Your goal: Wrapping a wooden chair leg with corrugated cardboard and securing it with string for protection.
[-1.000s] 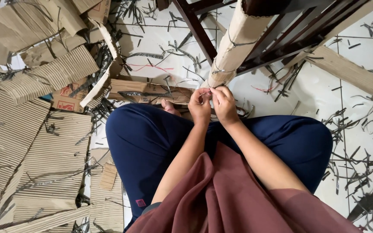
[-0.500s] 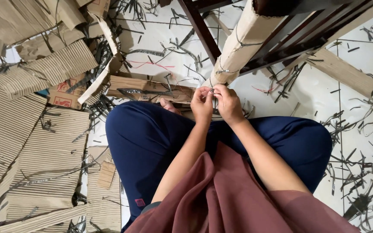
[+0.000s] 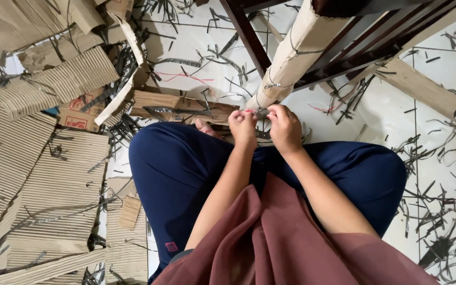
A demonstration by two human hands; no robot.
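Note:
I sit cross-legged on the floor in dark blue trousers (image 3: 186, 174). A furniture leg wrapped in corrugated cardboard (image 3: 296, 53) and tied round with thin dark strapping slants down toward my lap. My left hand (image 3: 243, 125) and my right hand (image 3: 285, 126) are close together at its lower end. Both pinch a thin dark strap (image 3: 262, 112) that runs around the wrap's bottom. My fingertips hide the place where the strap ends meet.
Sheets of corrugated cardboard (image 3: 43, 174) cover the floor at the left. A flat folded cardboard piece (image 3: 180, 105) lies beyond my left knee. Dark wooden furniture bars (image 3: 376, 37) stand at the top. Cardboard strips (image 3: 418, 87) and dark strap offcuts (image 3: 428, 200) litter the white tiles.
My view has shifted slightly. Both hands stay at the lower end of the wrapped leg, fingers working the strap with small movements.

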